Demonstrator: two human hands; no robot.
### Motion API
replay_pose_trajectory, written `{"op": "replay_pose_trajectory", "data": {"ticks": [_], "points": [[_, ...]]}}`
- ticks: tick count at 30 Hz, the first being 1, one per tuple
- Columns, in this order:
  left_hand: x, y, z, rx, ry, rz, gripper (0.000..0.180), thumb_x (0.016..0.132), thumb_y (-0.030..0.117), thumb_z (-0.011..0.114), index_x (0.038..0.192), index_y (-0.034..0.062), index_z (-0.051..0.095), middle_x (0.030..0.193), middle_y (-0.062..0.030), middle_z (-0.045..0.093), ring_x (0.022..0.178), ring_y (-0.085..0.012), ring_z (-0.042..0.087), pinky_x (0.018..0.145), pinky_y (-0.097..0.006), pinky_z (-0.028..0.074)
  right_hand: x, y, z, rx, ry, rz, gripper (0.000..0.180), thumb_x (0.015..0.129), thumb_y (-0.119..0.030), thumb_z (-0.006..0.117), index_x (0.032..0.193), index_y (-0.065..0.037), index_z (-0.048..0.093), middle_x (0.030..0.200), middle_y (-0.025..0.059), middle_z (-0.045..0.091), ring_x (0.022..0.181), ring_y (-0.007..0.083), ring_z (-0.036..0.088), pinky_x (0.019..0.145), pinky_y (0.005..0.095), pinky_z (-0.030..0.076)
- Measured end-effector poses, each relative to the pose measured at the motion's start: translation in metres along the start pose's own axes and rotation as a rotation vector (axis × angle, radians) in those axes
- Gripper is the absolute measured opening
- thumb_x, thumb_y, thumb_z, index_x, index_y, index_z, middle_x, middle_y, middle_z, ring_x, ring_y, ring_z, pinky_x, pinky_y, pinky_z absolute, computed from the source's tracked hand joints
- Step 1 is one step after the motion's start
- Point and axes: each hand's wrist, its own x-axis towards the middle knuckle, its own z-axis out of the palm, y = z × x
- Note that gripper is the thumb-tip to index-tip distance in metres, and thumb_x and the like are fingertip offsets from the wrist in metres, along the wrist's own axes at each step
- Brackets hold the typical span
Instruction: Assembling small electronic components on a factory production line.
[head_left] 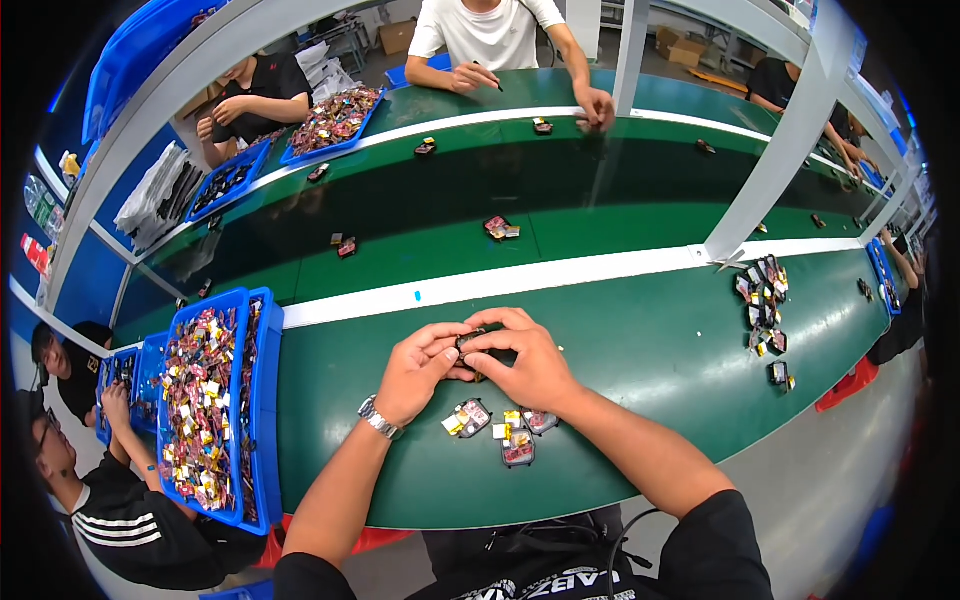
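Observation:
My left hand (412, 372) and my right hand (528, 362) meet over the green table, fingers closed around a small black plastic casing (467, 341). The fingers cover most of it, so its inside is hidden. Just below my hands lie black casings with red circuit parts and yellow-and-white pieces: one at the left (468, 418), another at the front (518, 450), and a third partly behind my right wrist (542, 421). A watch with a metal band is on my left wrist.
Left of me stand blue trays (262, 440) heaped with small parts. A cluster of similar casings (763, 290) lies at the right. Beyond a white rail (380, 292), scattered casings (502, 229) rest on a green belt. Grey posts (775, 140) rise there; several people sit around.

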Motion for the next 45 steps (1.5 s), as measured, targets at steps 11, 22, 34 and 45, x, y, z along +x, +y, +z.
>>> {"op": "replay_pose_trajectory", "data": {"ticks": [11, 22, 34, 45], "points": [[0.000, -0.006, -0.004, -0.010, 0.055, 0.066, 0.030, 0.098, 0.002, 0.049, 0.127, -0.0056, 0.050, 0.117, -0.0181, 0.063, 0.100, -0.0207, 0.066, 0.085, -0.032, 0.058, 0.003, -0.017, 0.003, -0.072, 0.036, -0.120, 0.016, 0.079, -0.010, 0.072, 0.095, -0.006, 0.072, 0.120, 0.0072, 0.061, 0.114, 0.0277, 0.054, 0.094, 0.0383, 0.047], [-0.003, -0.005, -0.004, -0.064, 0.022, 0.006, 0.031, 0.097, 0.007, 0.055, 0.125, -0.0067, 0.052, 0.115, -0.0191, 0.064, 0.101, -0.0238, 0.067, 0.087, -0.034, 0.058, 0.003, -0.010, -0.004, 0.012, -0.007, -0.052, 0.016, 0.078, -0.008, 0.072, 0.094, -0.008, 0.074, 0.122, 0.0063, 0.062, 0.115, 0.0259, 0.054, 0.093, 0.0367, 0.048], [-0.003, -0.007, 0.009, -0.075, 0.164, 0.081, 0.029, 0.098, 0.007, 0.053, 0.124, -0.0056, 0.052, 0.114, -0.0172, 0.065, 0.098, -0.0215, 0.067, 0.083, -0.033, 0.059, 0.005, -0.005, 0.001, 0.017, -0.043, -0.038, 0.019, 0.082, -0.007, 0.067, 0.100, -0.008, 0.072, 0.124, 0.0098, 0.060, 0.118, 0.0293, 0.054, 0.098, 0.0389, 0.045], [0.000, -0.005, 0.005, -0.082, 0.108, 0.061, 0.028, 0.099, 0.004, 0.048, 0.125, -0.0044, 0.053, 0.116, -0.0159, 0.063, 0.100, -0.0188, 0.065, 0.084, -0.032, 0.059, 0.007, -0.010, 0.003, -0.045, 0.142, -0.143, 0.015, 0.077, -0.001, 0.070, 0.090, -0.002, 0.063, 0.103, 0.0116, 0.061, 0.094, 0.0264, 0.062, 0.078, 0.0338, 0.052]]}}
